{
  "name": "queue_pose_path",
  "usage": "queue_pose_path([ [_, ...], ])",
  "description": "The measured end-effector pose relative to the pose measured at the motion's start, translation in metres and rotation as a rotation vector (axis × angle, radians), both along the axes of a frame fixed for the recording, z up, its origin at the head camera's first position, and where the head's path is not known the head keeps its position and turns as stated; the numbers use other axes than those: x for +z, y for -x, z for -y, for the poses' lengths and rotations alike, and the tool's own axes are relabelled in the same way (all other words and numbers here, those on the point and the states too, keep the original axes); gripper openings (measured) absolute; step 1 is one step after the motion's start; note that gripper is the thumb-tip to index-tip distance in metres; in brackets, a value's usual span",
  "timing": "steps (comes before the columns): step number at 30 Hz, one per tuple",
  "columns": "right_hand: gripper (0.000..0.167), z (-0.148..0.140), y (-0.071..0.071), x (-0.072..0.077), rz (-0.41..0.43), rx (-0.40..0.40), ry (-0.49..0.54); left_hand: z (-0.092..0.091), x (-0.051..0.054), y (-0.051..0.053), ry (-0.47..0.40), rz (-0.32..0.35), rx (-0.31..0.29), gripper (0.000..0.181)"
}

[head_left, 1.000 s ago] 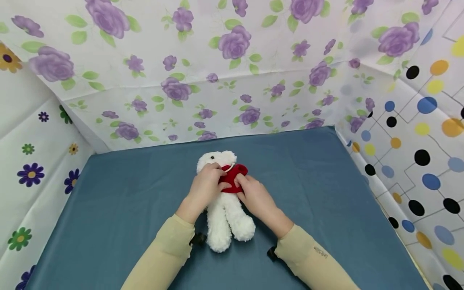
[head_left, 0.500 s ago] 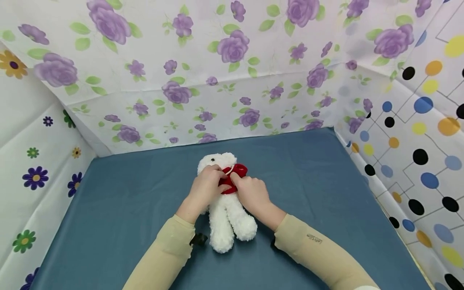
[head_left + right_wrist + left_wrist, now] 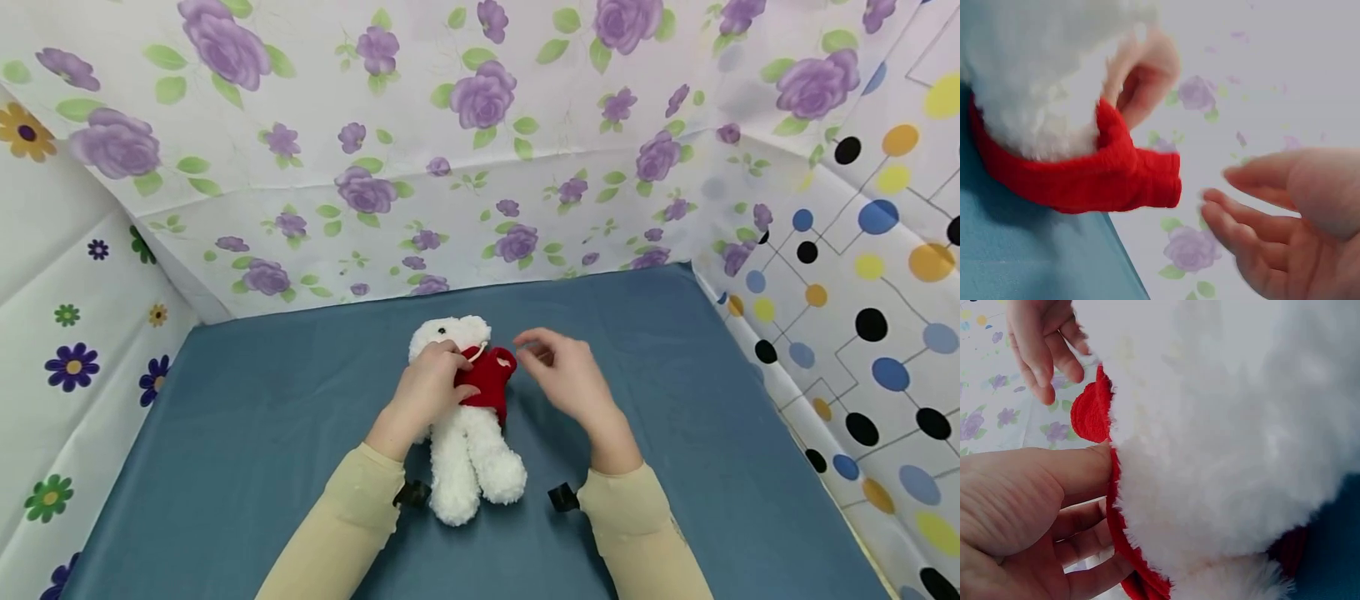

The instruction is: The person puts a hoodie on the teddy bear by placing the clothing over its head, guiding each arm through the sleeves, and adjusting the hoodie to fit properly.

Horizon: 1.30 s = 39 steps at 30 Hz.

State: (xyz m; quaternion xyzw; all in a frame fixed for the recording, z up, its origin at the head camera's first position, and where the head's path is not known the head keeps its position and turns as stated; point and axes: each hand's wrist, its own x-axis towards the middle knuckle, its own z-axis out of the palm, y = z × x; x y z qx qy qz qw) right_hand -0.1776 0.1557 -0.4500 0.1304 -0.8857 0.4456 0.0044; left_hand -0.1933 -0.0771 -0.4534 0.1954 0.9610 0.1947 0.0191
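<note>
A white plush toy (image 3: 453, 467) with a dark eye lies on the blue tabletop, legs toward me. It wears a red top (image 3: 487, 379), and a white cord (image 3: 477, 352) shows at the neck. The left hand (image 3: 430, 381) pinches the red top by its edge near the chest and hides part of the face and body. The right hand (image 3: 570, 375) is held apart from the toy, beside the red sleeve (image 3: 1160, 178), its fingers loosely bent with nothing in them. A bit of white shows at the sleeve opening in the head view.
A blue cloth (image 3: 285, 400) covers the table. Behind stands a white sheet with purple roses (image 3: 517, 242). A flowered sheet (image 3: 71, 367) hangs at the left, a dotted one (image 3: 870, 325) at the right.
The right hand has let go of the red top and moved off to the right. The top now hangs lower at its right side, while the left hand has stayed in place.
</note>
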Motion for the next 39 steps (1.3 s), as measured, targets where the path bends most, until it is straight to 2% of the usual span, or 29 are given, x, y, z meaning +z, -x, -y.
queue_pose_path([
  [3, 0.018, 0.003, 0.006, -0.003, -0.068, -0.088, -0.024, 0.001, 0.002, -0.001, 0.0, 0.015, 0.01, 0.036],
  [10, 0.017, 0.016, 0.009, -0.012, -0.065, -0.102, -0.142, 0.002, -0.001, -0.005, 0.012, 0.007, 0.034, 0.037],
  [15, 0.022, 0.017, 0.009, -0.016, -0.036, -0.047, -0.192, 0.002, -0.003, -0.006, 0.022, 0.026, 0.082, 0.049],
  [19, 0.027, 0.017, 0.007, -0.017, -0.033, 0.021, -0.251, 0.002, -0.003, -0.005, 0.035, 0.045, 0.086, 0.051],
  [22, 0.026, 0.018, 0.006, -0.018, -0.075, 0.041, -0.303, 0.002, -0.002, -0.006, 0.049, 0.048, 0.077, 0.052],
  [26, 0.018, 0.023, 0.006, -0.02, -0.165, 0.023, -0.324, 0.001, 0.0, -0.007, 0.06, 0.045, 0.065, 0.053],
  [31, 0.012, 0.026, 0.01, -0.025, -0.22, -0.068, -0.275, 0.0, -0.001, -0.007, 0.056, 0.055, 0.054, 0.048],
  [35, 0.013, 0.024, 0.014, -0.032, -0.174, -0.137, -0.171, 0.001, 0.001, -0.006, 0.038, 0.092, 0.055, 0.047],
  [39, 0.015, 0.018, 0.018, -0.036, -0.11, -0.128, -0.112, 0.0, 0.003, -0.005, 0.021, 0.106, 0.07, 0.046],
])
